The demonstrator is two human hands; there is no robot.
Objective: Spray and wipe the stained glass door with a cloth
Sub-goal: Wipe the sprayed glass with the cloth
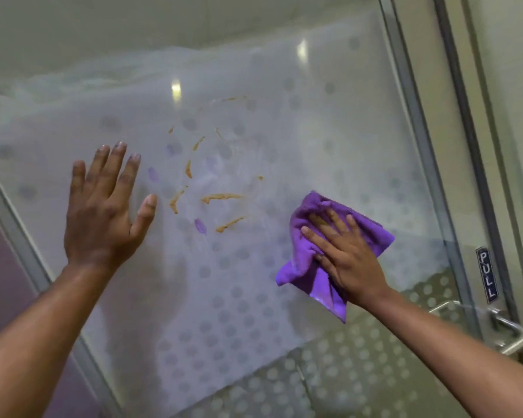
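Observation:
A frosted glass door point(254, 297) with a dotted pattern fills the view. Several brown smears point(221, 198) streak its middle. My right hand point(344, 251) lies flat, fingers spread, pressing a crumpled purple cloth point(305, 260) against the glass to the right of and slightly below the smears. My left hand point(103, 212) is open with fingers apart, palm toward the glass, left of the smears and holding nothing. No spray bottle is in view.
A metal door frame point(420, 146) runs down the right side, with a "PULL" label point(487, 274) and a metal lever handle point(507, 330) at the lower right. Another frame strip point(18, 236) slants down the left edge.

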